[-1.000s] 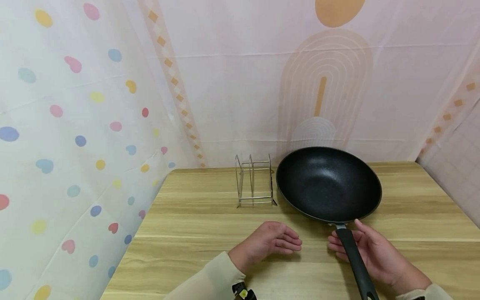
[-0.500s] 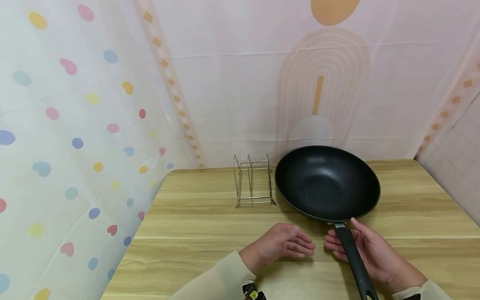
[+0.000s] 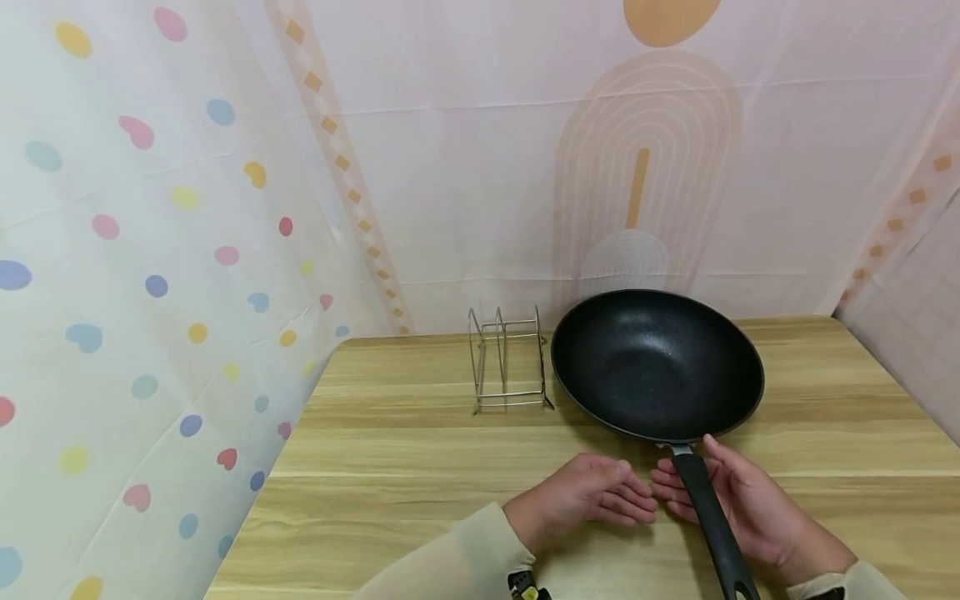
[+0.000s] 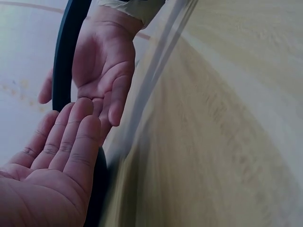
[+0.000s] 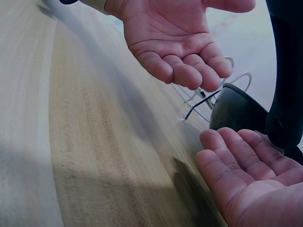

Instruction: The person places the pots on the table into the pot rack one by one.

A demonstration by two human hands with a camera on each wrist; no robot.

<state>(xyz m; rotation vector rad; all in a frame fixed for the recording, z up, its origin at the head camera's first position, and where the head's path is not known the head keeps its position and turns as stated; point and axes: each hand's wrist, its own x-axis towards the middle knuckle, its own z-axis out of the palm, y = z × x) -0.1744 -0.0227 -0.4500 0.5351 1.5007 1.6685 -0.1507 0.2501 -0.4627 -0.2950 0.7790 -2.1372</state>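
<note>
A black non-stick pan (image 3: pixel 656 362) sits on the wooden table (image 3: pixel 420 450) with its long black handle (image 3: pixel 708 521) pointing toward me. My right hand (image 3: pixel 671 492) lies palm up under the handle, fingers straight and thumb on the handle's right side, not curled round it. In the right wrist view the right hand's fingers (image 5: pixel 236 161) stay flat beside the handle (image 5: pixel 286 71). My left hand (image 3: pixel 618 496) is open just left of the handle, holding nothing, its fingertips close to the right hand's. The left wrist view shows both palms (image 4: pixel 57 156) facing each other beside the handle (image 4: pixel 66 56).
A small steel wire rack (image 3: pixel 508 371) stands on the table just left of the pan. Patterned curtains close in the back and left sides, and the table's left edge (image 3: pixel 255 508) runs along the dotted curtain. Bare wood lies left of my hands.
My left hand has slid right across the table, from well apart to almost touching the right hand's fingers. The right hand and pan have stayed put.
</note>
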